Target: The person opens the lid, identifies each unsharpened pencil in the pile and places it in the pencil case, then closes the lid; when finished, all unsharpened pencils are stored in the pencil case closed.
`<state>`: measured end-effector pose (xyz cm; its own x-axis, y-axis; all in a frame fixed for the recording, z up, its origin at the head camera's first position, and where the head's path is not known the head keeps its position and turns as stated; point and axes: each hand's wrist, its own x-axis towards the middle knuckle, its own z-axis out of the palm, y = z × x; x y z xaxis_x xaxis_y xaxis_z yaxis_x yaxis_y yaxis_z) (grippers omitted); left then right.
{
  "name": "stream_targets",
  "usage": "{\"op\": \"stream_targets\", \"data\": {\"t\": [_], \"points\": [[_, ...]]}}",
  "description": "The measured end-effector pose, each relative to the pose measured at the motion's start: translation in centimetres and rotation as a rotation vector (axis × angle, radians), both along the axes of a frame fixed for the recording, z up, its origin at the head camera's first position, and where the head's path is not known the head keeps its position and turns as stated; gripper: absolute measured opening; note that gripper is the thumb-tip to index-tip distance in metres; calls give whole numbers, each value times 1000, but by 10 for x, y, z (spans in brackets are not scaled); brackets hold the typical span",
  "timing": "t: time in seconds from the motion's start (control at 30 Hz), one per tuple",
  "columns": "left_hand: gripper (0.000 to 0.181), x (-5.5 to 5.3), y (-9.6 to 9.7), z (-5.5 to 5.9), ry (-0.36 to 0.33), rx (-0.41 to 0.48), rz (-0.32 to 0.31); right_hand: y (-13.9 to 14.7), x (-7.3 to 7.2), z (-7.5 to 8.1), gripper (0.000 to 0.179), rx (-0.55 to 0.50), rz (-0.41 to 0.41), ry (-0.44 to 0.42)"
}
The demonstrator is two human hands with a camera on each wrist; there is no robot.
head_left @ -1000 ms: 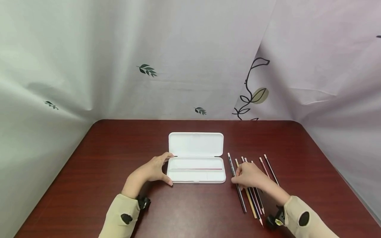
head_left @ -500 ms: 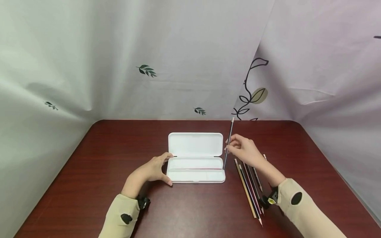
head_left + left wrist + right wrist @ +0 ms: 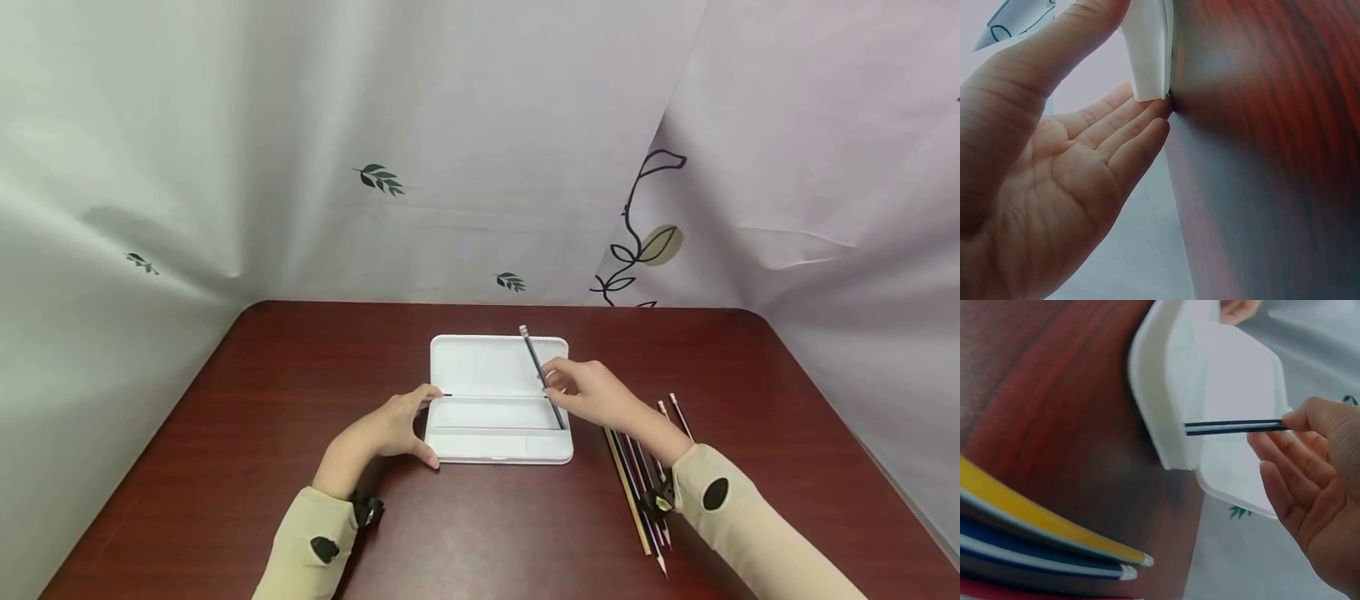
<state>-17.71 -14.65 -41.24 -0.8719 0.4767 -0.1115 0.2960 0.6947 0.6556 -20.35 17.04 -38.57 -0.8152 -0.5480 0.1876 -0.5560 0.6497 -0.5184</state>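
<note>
A white pencil case (image 3: pixel 472 446) lies open on the table, its lid (image 3: pixel 480 362) leaning back behind the tray. My left hand (image 3: pixel 393 425) holds the case's left end, thumb at the front corner and fingers at the back one. In the left wrist view, that hand (image 3: pixel 1079 162) meets the case's end (image 3: pixel 1147 56). My right hand (image 3: pixel 592 392) pinches a dark striped pencil (image 3: pixel 536 360) between thumb and fingers. The pencil slants, eraser end up, its lower end inside the tray's right end. A thin reddish pencil (image 3: pixel 487 428) lies along the tray.
Several pencils lie on the table right of the case, partly under my right forearm; among them are a yellow pencil (image 3: pixel 630 500) and a dark blue pencil (image 3: pixel 1041 553). A patterned white curtain (image 3: pixel 450 150) hangs behind the dark red wooden table (image 3: pixel 337 350).
My right hand has picked the dark striped pencil up from the table and carried it left to the case, where it now tilts over the tray. The left hand has stayed at the case.
</note>
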Motion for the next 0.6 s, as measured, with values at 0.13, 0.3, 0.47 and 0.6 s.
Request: {"op": "stream_targets", "data": {"t": [0.13,0.3,0.47,0.6], "points": [[90,0,0,0,5,-10,4,-7,1,-5,27,113,64,22],[89,0,0,1,19,-18,4,-18,-1,-8,27,200,144,33],[89,1,0,2,11,-10,4,-26,-1,-12,25,220,205,23],[89,2,0,3,12,-19,14,-32,-2,-15,21,234,243,37]]}}
